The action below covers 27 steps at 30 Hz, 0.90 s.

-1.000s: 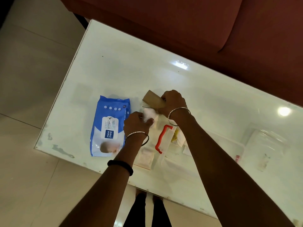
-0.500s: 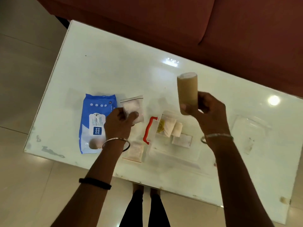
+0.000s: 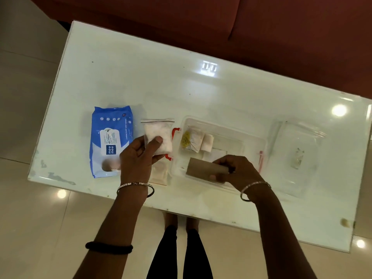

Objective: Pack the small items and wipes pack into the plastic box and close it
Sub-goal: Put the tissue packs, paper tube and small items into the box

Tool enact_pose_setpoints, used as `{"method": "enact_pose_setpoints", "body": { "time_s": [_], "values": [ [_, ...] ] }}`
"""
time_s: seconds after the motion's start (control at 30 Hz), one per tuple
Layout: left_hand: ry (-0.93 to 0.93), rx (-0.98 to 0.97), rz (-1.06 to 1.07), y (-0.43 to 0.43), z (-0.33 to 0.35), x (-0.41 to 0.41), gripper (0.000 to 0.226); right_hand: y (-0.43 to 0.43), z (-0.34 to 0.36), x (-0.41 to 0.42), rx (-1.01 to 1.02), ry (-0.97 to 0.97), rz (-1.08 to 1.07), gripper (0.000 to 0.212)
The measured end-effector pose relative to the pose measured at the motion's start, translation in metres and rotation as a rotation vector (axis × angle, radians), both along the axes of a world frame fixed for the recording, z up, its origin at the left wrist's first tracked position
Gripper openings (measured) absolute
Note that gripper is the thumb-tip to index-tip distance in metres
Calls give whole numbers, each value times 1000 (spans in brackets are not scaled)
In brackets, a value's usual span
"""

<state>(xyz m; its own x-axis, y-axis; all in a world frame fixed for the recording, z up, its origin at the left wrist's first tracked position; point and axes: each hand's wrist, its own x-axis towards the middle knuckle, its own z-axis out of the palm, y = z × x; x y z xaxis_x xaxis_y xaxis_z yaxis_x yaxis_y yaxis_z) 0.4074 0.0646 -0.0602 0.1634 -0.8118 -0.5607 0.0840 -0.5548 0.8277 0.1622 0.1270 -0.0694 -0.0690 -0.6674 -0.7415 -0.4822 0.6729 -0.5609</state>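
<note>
We are partway through packing. Our right hand grips a brown roll and lowers it sideways into the near side of the open plastic box, just beyond which small packets already lie. Our left hand pinches a small zip bag just left of the box. Left of that hand lies the blue wipes pack; far right of our right hand waits the clear lid. Next, we judge, release the roll, then drop the bag in.

white glossy table has a blue wipes pack, clear plastic box, its lid, and a small pouch sitting on it.
</note>
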Motion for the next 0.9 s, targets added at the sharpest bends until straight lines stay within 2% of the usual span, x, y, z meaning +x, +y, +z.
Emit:
{"method": "enact_pose_setpoints", "body": {
  "time_s": [0.13, 0.4, 0.47, 0.57, 0.6, 0.67, 0.73, 0.77, 0.83, 0.9],
  "values": [
    [27, 40, 18, 3, 5, -7, 21, -20, -15, 13, 20, 15, -55, 35],
    [-25, 29, -51, 8, 18, -21, 20, -14, -29, 26, 90, 111, -227, 38],
    [-91, 10, -121, 11, 22, -24, 24, -6, -25, 27, 63, 145, -260, 39],
    [-202, 10, -258, 17, 27, -32, 36, 4, -10, 22, -72, 173, -377, 23],
    [-211, 19, -304, 20, 28, -36, 39, 7, -3, 19, -106, 105, -464, 22],
    [-222, 47, -386, 24, 28, -47, 43, 10, 11, 14, -112, -182, -659, 32],
    [-226, 64, -450, 26, 26, -60, 45, 11, 22, 8, -90, -474, -730, 43],
    [-219, 70, -480, 27, 24, -67, 45, 11, 25, 7, -76, -550, -719, 44],
    [-209, 87, -547, 30, 19, -81, 43, 10, 25, 7, -65, -569, -689, 42],
    [-201, 116, -607, 32, 14, -92, 38, 9, 19, 5, -61, -456, -713, 35]
  ]
}}
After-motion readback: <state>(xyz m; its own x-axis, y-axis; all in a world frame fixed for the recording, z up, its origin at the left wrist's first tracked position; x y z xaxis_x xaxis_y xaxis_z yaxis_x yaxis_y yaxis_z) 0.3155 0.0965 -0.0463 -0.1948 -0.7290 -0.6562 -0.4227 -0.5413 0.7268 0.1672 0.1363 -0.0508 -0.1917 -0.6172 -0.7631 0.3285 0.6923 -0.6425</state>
